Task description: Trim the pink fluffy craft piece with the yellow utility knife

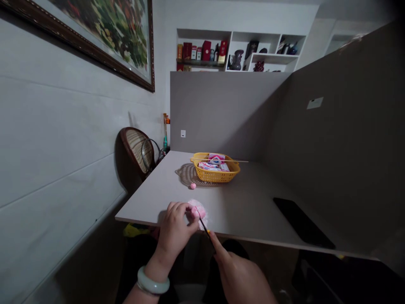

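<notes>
My left hand [176, 228], with a pale green bangle on its wrist, pinches a small pink soap-like lump [198, 212] over the table's near edge. My right hand [236, 270] is closed around a thin knife [205, 230] with a dark blade; a bit of yellow shows by the index finger. The knife's tip touches the lump. Pale pink shavings [202, 223] are spread on the tabletop beneath it. A small rounded pink piece [193, 185] lies farther back, apart from both hands.
A yellow plastic basket [217, 176] holds several pink-and-white packets [216, 158], with a thin stick [234, 161] across its rim. On the right of the grey table [247, 202] lies a flat black object [302, 221]. Grey panels [221, 109] rise behind; a chair [137, 147] stands left.
</notes>
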`<state>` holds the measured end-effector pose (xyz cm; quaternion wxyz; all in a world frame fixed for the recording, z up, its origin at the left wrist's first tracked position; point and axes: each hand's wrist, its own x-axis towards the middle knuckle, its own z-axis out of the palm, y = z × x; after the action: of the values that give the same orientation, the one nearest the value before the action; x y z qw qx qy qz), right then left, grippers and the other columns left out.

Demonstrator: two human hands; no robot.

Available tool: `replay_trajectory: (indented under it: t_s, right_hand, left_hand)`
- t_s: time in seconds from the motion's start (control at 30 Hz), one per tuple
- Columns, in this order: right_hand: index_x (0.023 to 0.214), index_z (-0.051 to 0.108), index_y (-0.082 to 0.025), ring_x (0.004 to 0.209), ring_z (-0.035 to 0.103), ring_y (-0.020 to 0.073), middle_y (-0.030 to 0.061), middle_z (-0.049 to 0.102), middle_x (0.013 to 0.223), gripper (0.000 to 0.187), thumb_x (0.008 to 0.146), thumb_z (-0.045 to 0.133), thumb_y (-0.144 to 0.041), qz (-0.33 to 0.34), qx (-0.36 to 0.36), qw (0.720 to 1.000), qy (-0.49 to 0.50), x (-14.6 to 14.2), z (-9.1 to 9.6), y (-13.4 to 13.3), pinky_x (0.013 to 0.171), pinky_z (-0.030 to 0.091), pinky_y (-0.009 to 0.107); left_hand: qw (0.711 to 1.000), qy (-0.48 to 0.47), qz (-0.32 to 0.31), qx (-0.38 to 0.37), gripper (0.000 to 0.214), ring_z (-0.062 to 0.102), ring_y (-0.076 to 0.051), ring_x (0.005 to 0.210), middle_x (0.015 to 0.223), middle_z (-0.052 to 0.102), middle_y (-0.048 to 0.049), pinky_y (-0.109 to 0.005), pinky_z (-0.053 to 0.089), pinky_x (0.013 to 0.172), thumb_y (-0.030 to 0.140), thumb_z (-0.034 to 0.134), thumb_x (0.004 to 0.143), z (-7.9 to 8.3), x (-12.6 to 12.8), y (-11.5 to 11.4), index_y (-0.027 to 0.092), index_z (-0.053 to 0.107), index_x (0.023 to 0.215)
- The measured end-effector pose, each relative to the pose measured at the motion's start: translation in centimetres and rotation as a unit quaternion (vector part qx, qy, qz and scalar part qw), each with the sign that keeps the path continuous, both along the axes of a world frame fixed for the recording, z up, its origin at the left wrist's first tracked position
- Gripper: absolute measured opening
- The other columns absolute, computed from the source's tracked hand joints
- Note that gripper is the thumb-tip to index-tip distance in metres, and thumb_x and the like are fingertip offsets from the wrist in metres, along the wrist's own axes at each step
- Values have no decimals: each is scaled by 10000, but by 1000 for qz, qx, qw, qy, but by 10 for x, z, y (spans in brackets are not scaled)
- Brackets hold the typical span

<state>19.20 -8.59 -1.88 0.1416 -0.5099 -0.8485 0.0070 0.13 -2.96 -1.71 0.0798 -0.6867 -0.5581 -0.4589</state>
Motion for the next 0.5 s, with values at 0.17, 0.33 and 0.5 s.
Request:
replay_trajectory:
  t_s: [0.17, 0.33, 0.5]
  right_hand:
    - [1453, 464, -166, 656, 728, 177, 86, 772, 794, 606, 884, 311, -24, -6, 12, 999, 37, -11, 12, 6, 602, 518, 204]
    - [1454, 453, -111, 662, 731, 184, 111, 767, 775, 583, 900, 289, -29, 2, -6, 999, 52, -17, 7, 12, 695, 541, 232]
    - [1454, 454, -125, 656, 729, 189, 113, 773, 814, 593, 896, 284, -22, -8, 3, 999, 39, -18, 6, 13, 652, 544, 240]
  left_hand:
    - [1000, -7, 3, 3, 76, 602, -235, 895, 871, 667, -39, -365, 503, 782, 210, 638, 795, -1, -1, 2, 210, 598, 859]
    - [1000, 4, -3, 1, 92, 607, -229, 893, 892, 678, -35, -364, 502, 791, 224, 638, 813, -2, -2, 4, 214, 600, 896]
    - [1000, 10, 8, -11, 81, 602, -233, 903, 906, 675, -37, -364, 492, 791, 237, 631, 827, 2, 2, 2, 218, 596, 898]
